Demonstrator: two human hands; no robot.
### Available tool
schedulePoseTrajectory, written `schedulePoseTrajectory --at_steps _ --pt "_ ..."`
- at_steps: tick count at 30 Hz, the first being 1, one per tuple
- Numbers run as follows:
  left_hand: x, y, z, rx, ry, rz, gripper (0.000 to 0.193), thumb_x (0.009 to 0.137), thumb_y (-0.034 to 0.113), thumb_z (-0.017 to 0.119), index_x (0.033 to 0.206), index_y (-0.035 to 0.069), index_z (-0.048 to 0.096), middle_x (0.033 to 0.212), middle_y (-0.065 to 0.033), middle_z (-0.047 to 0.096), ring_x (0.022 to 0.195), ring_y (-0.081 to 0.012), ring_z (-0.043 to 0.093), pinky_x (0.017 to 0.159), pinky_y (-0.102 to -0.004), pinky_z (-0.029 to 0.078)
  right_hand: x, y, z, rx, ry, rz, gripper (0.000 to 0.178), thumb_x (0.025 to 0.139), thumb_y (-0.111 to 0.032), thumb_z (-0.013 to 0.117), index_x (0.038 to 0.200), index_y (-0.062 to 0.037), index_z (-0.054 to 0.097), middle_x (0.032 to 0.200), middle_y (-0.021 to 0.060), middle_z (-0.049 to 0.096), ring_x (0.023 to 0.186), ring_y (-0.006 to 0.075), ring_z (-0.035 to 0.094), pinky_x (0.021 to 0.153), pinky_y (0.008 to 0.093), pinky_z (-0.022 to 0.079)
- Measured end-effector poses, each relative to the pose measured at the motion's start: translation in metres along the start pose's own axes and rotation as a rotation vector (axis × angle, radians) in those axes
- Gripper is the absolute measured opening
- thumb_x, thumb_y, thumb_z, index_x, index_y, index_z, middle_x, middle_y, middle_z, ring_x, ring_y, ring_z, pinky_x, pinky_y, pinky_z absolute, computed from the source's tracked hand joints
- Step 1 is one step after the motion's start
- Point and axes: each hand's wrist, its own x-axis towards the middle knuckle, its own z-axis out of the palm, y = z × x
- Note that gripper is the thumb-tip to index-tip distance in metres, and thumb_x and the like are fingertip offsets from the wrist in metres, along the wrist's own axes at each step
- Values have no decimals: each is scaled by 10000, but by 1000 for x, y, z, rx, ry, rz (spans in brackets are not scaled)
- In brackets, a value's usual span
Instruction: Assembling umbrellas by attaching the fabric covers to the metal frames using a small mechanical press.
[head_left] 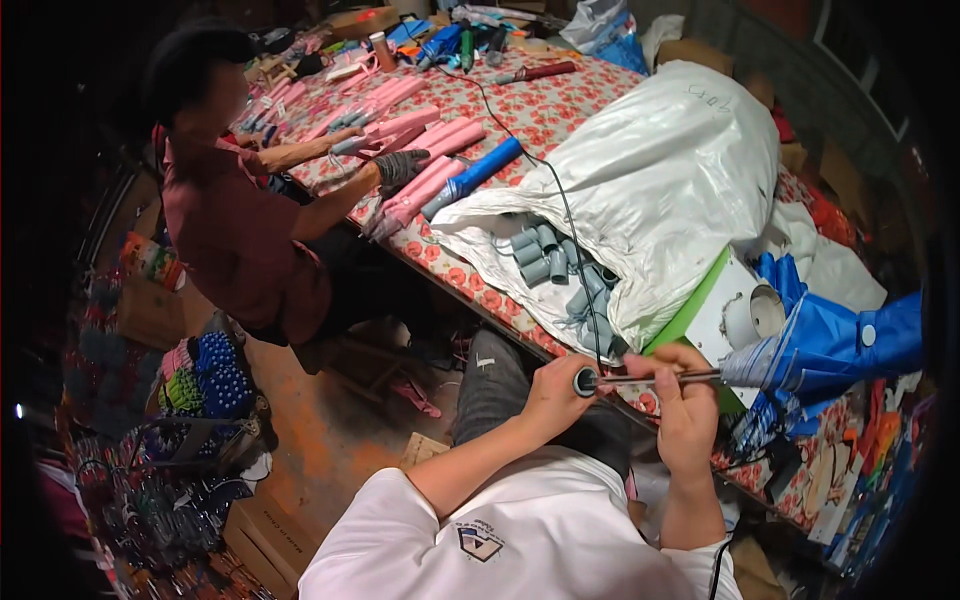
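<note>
My left hand (553,402) is closed around a grey tube-shaped umbrella handle (585,379), its open end turned toward the right. In my right hand (686,412), the fingers pinch the thin metal shaft (706,376) of a folded blue umbrella (840,340). The shaft runs left to the mouth of the handle; whether its tip is inside cannot be made out. The umbrella's cloth lies off to the right over the table edge. Just beyond my hands, several grey handles (545,262) spill from the mouth of a white sack (665,150).
A person (235,215) at the left, one hand gloved, handles pink umbrellas (420,185) on the flowered tablecloth (470,270). A dark cord (560,185) crosses the sack. A white roll (765,310) stands beside the blue umbrella. Cartons (270,540) and bundled umbrellas crowd the lower left floor.
</note>
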Motion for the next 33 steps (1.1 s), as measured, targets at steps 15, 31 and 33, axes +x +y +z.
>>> schedulePoseTrajectory --at_steps 15,31,33 --pt "10 18 18 -161 -88 73 254 688 113 801 834 43 605 749 -63 616 633 -218 562 617 -320 460 27 1 -13 275 305 -327 440 867 -480 555 843 -40 560 660 36 535 566 137 464 563 229 393" --pt "-17 77 51 -199 -536 435 612 787 151 740 1316 -16 481 1179 -168 592 1006 -289 611 892 -342 485 95 -124 -178 382 100 -544 587 951 -643 295 592 -181 336 490 -78 238 428 54 120 424 236 158" --pt "-13 62 47 -200 -556 308 581 798 147 729 1302 -20 492 1159 -161 603 993 -285 614 887 -339 488 123 -99 -176 384 118 -448 599 942 -667 283 607 -175 347 473 -75 231 398 57 139 397 236 159"
